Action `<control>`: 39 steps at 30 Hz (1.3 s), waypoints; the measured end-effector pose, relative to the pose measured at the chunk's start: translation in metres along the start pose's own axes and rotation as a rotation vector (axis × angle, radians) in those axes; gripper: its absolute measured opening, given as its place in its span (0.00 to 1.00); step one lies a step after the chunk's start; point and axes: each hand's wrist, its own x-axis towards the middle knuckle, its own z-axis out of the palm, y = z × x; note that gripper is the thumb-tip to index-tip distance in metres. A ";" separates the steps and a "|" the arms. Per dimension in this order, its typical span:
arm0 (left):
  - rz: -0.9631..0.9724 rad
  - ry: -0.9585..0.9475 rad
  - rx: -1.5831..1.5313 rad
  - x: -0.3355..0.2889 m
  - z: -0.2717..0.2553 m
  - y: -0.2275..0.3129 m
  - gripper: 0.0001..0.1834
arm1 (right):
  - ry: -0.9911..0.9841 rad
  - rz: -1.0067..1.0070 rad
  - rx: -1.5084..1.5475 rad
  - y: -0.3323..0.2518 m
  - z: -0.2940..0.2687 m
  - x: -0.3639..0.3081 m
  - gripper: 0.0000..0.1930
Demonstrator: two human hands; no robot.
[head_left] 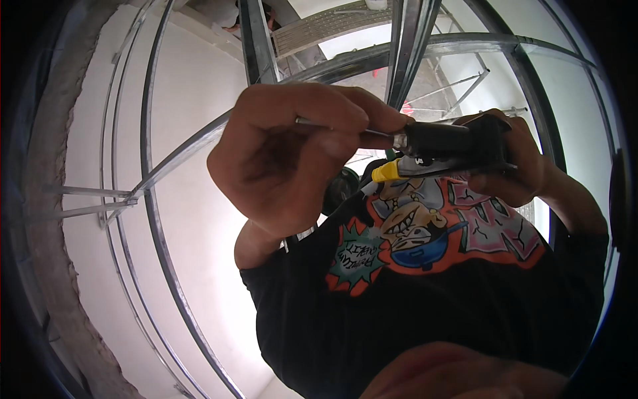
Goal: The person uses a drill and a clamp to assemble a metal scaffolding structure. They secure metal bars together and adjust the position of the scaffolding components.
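Observation:
My left hand (279,149) is closed, its fingers pinching a thin metal rod (311,124). One end of the rod sticks out over the palm. The other end runs toward the metal nose (399,141) of a black handheld tool (452,141); whether it sits inside the nose is hard to make out. Wrapped round the tool's rear end is my right hand (522,163), its fingers partly hidden behind the black body. Just below the tool shows a yellow piece with a pale tip (385,172); I cannot tell if it is joined to the tool.
Long metal framing channels (154,179) run around me, with a crossing rail (176,159) behind my left hand. A perforated scaffold plank (332,28) is at the top, near part of another person (268,16). White wall panels (199,266) and a rough concrete edge (56,199) lie at left.

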 end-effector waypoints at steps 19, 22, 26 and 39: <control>-0.114 -0.145 0.398 -0.001 0.000 -0.012 0.15 | -0.062 0.152 -0.045 0.000 -0.008 0.002 0.28; -0.152 -0.157 0.462 0.002 0.010 -0.019 0.17 | -0.063 0.188 0.031 0.001 -0.007 0.005 0.23; -0.254 -0.296 0.542 0.005 0.014 -0.023 0.20 | 0.050 0.236 0.314 0.010 0.013 0.014 0.23; -0.132 -0.128 0.880 0.043 -0.025 -0.029 0.22 | -0.044 0.735 0.284 0.021 0.003 0.026 0.25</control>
